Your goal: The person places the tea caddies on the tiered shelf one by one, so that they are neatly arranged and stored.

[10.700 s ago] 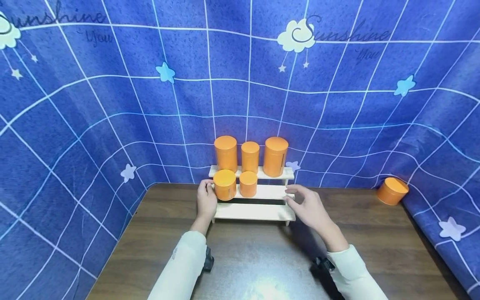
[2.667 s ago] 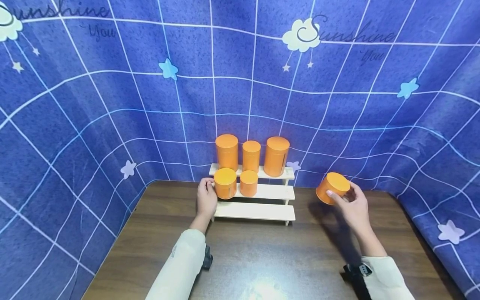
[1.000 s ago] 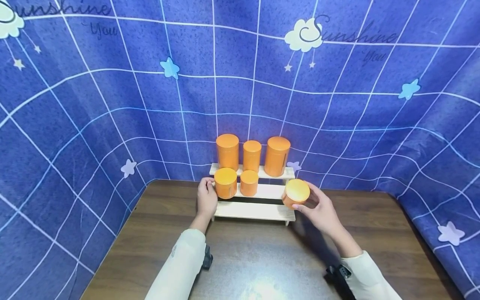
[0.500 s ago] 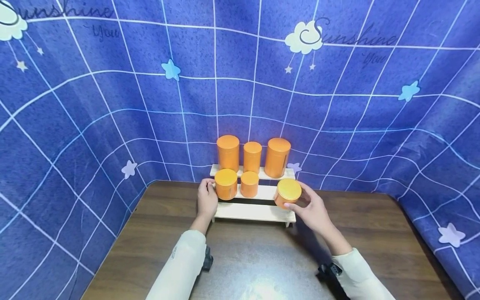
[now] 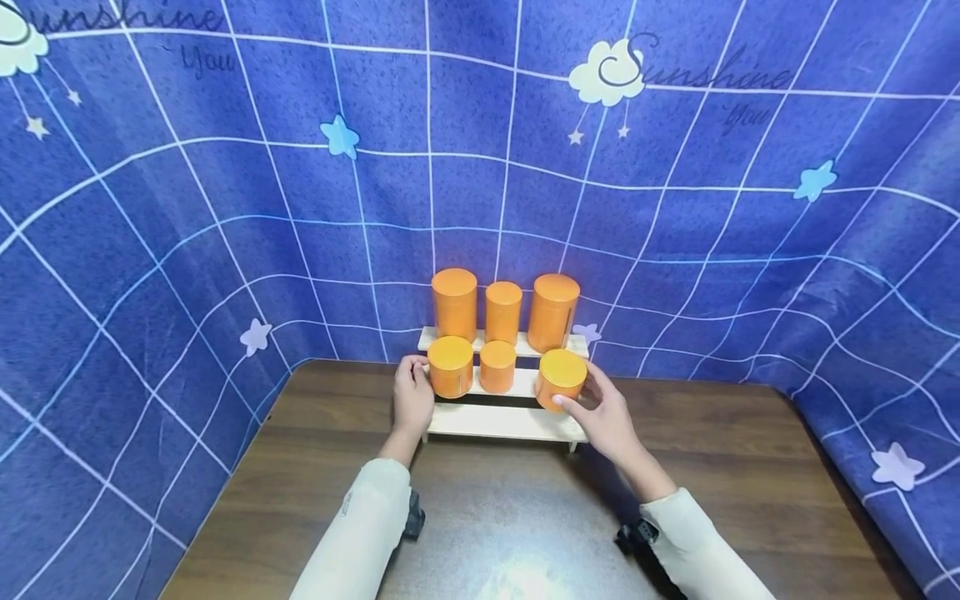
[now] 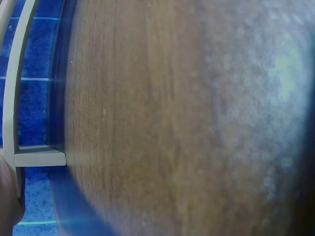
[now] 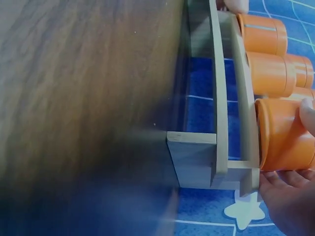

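Note:
A three-step wooden display rack (image 5: 510,421) stands on the table. My right hand (image 5: 609,421) grips a short, wide orange canister (image 5: 561,383) by its side, thumb in front. In the right wrist view this canister (image 7: 285,135) has its base right at the middle step. My left hand (image 5: 413,404) holds the rack's left end, fingers at the middle step. Beside it on that step stands another short, wide canister (image 5: 451,368), then a smaller one (image 5: 497,367). Three taller canisters line the top step: a left one (image 5: 454,304), a narrow one (image 5: 503,312) and a right one (image 5: 553,312).
The brown wooden table (image 5: 480,517) spreads out in front and to both sides. A blue cloth (image 5: 480,192) with white lines and stars hangs close behind the rack and along both sides. The lowest step shows bare boards.
My right hand has taken the canister from the table's back right corner, brought it left to the middle step's right end and is still moving slightly left. The left hand stays at the rack.

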`<state>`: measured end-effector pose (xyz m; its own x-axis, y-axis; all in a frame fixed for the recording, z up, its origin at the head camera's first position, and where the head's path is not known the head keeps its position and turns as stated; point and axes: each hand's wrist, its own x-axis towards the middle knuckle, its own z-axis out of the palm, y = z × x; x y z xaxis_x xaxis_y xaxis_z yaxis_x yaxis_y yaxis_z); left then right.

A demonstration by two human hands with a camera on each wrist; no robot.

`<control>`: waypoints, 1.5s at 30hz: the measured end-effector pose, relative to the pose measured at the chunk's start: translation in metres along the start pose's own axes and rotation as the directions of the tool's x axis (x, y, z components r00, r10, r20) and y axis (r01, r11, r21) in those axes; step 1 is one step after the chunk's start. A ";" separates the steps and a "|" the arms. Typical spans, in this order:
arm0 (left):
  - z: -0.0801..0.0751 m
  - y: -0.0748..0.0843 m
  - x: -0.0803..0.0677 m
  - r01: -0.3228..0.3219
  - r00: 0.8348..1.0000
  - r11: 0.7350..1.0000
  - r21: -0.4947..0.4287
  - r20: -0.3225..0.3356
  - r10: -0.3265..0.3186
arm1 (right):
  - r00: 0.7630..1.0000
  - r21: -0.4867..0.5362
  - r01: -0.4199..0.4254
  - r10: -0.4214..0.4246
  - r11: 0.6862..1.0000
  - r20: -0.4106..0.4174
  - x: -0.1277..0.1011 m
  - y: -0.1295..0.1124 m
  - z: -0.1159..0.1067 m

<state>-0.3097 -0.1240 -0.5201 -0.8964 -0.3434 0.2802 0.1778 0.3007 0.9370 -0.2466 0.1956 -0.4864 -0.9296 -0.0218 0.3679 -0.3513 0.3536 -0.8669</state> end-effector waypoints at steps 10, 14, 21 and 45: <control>-0.001 0.000 0.002 -0.005 1.000 1.000 0.002 0.003 0.005 | 0.994 -0.161 -0.055 0.039 0.985 -0.100 0.006 0.000 0.010; -0.001 0.001 0.002 -0.001 1.000 1.000 0.001 0.007 0.001 | 0.987 -0.236 -0.063 0.026 0.970 -0.160 0.007 0.000 0.014; -0.001 0.003 0.002 -0.001 1.000 1.000 0.000 0.010 0.001 | 0.980 -0.278 -0.070 0.013 0.958 -0.200 0.008 0.000 0.018; 0.000 0.001 0.002 0.016 1.000 1.000 0.006 0.017 -0.017 | 0.983 -0.274 -0.048 -0.004 0.961 -0.186 0.005 -0.002 0.020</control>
<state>-0.3116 -0.1245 -0.5183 -0.9060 -0.3332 0.2612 0.1605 0.3005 0.9402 -0.2529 0.1758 -0.4899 -0.8912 0.1512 0.4277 -0.2628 0.5965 -0.7584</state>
